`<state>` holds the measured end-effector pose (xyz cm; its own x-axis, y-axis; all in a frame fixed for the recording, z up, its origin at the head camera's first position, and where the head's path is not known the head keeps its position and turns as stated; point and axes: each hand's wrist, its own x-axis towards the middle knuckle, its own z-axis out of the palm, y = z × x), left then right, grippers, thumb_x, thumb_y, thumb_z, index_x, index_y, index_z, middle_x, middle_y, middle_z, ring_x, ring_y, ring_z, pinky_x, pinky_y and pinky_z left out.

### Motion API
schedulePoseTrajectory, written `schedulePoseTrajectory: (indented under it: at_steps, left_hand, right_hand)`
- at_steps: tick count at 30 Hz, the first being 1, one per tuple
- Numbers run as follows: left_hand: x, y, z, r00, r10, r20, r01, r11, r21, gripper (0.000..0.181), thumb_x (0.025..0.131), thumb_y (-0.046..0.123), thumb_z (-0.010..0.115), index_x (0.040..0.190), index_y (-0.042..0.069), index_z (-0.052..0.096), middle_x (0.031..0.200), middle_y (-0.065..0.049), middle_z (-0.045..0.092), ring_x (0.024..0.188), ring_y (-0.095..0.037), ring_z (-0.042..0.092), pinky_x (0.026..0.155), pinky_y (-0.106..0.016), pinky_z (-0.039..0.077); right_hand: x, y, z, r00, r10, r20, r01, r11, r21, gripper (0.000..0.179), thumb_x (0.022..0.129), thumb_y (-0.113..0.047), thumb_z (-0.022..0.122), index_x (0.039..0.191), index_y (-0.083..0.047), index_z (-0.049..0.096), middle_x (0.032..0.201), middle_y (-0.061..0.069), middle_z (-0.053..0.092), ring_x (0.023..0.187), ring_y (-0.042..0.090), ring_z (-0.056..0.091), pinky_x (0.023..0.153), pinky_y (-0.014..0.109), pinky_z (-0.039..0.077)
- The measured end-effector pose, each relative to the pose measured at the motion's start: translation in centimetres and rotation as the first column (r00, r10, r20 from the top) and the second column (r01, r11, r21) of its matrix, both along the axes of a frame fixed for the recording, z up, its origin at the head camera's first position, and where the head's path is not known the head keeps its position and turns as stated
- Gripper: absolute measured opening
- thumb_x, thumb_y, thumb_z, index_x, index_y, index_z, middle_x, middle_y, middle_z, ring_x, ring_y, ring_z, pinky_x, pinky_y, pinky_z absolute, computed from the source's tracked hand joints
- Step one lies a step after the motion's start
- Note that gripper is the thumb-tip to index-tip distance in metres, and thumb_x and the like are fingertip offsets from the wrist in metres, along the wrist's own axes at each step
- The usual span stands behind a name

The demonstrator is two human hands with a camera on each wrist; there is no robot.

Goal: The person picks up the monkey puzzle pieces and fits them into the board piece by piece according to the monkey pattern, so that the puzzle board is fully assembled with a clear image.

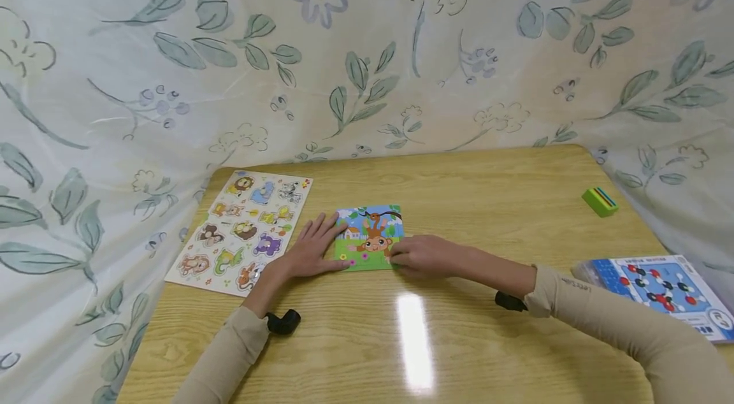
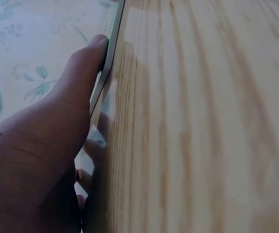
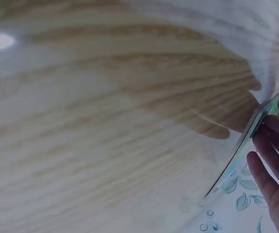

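A square monkey picture puzzle (image 1: 367, 238) lies flat on the wooden table (image 1: 487, 327), showing a small house and green grass. My left hand (image 1: 312, 250) spreads over its left side, with the thumb along the bottom edge. In the left wrist view the thumb (image 2: 88, 63) lies against the board's thin edge. My right hand (image 1: 425, 256) is at the lower right corner, its bent fingers touching the picture. The right wrist view shows the fingers (image 3: 270, 150) loosely bent, some tips on the board. Part of that corner is hidden under them.
To the left lies a larger animal peg board (image 1: 237, 229), partly behind my left wrist. A green block with coloured strips (image 1: 600, 201) sits at the far right. Near the right edge is a molecule model package (image 1: 665, 289). Floral cloth (image 1: 367, 47) hangs behind the table.
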<state>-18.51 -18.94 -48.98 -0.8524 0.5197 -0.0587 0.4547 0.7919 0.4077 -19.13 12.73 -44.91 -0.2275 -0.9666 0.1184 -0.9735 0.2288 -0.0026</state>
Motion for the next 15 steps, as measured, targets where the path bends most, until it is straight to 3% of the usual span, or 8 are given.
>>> schedulePoseTrajectory:
  at_steps: [5, 15]
  left_hand:
    - [0.0, 0.1, -0.1, 1.0, 0.005, 0.014, -0.005, 1.0, -0.027, 0.097, 0.086, 0.065, 0.059, 0.158, 0.021, 0.012, 0.166, -0.003, 0.004, 0.153, -0.032, 0.0, 0.121, -0.059, 0.005]
    - [-0.1, -0.4, 0.9, 1.0, -0.008, -0.014, 0.007, 0.999, -0.052, 0.093, 0.088, 0.062, 0.058, 0.158, 0.018, 0.016, 0.166, -0.008, 0.004, 0.152, -0.038, 0.005, 0.121, -0.058, 0.009]
  right_hand:
    - [0.1, 0.3, 0.2, 0.998, -0.022, 0.057, 0.021, 1.0, 0.013, 0.023, 0.092, -0.017, 0.067, 0.112, -0.008, 0.072, 0.113, 0.003, 0.068, 0.103, 0.015, 0.065, 0.082, 0.025, 0.056]
    - [-0.5, -0.1, 0.0, 0.999, -0.002, 0.047, 0.002, 1.0, -0.003, 0.022, 0.093, -0.018, 0.065, 0.112, -0.009, 0.072, 0.112, 0.003, 0.067, 0.101, 0.014, 0.064, 0.081, 0.025, 0.056]
